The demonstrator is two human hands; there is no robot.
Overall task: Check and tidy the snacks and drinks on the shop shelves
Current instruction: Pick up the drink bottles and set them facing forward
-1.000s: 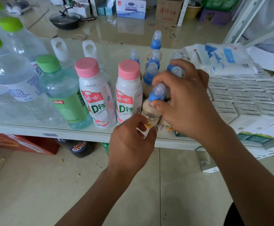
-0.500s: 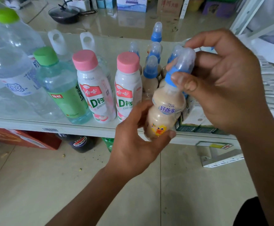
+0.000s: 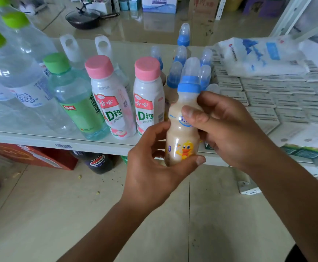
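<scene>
A small beige drink bottle (image 3: 181, 137) with a blue collar, a clear teat-shaped cap and a yellow duck on its label is held upright in front of the shelf edge. My left hand (image 3: 154, 167) grips its lower body, thumb across the base. My right hand (image 3: 228, 129) grips its upper body, thumb over the label. Behind it several more of these blue-capped bottles (image 3: 175, 74) stand on the white shelf (image 3: 41, 142). Two pink-capped white bottles (image 3: 148, 95) stand to the left of them.
A green-capped bottle (image 3: 75, 99) and large clear water bottles (image 3: 16, 76) fill the shelf's left. Small flat white packs (image 3: 268, 99) and a plastic bag (image 3: 262, 55) lie on the right. A red box (image 3: 27, 156) and a dark cola bottle (image 3: 97, 161) sit under the shelf.
My right hand lifted the small bottle off the shelf and brought it toward me. It then slid from the cap down to the upper body, while my left hand took the lower body.
</scene>
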